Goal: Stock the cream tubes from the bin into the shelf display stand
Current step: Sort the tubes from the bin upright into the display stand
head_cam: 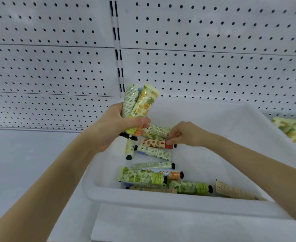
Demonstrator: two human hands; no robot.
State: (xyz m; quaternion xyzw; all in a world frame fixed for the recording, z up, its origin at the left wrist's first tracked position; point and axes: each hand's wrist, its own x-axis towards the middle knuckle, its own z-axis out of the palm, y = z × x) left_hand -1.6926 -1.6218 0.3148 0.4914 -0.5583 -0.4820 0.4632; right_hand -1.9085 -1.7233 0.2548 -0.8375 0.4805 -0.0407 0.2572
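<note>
A white plastic bin (161, 198) stands on the shelf with several patterned cream tubes (149, 177) lying loose in it. My left hand (115, 128) is raised over the bin's far left corner and grips a bunch of cream tubes (140, 103), caps down, tails up. My right hand (187, 135) reaches into the bin from the right. Its fingertips pinch the end of a pale green tube (158, 131) lying just above a red strawberry-print tube (152, 143). The display stand is not clearly in view.
White pegboard (204, 58) forms the back wall, with a slotted upright (118, 55) in the middle. The grey shelf surface (30, 163) stretches to the left of the bin. A fruit-print package (293, 131) shows at the right edge behind the bin.
</note>
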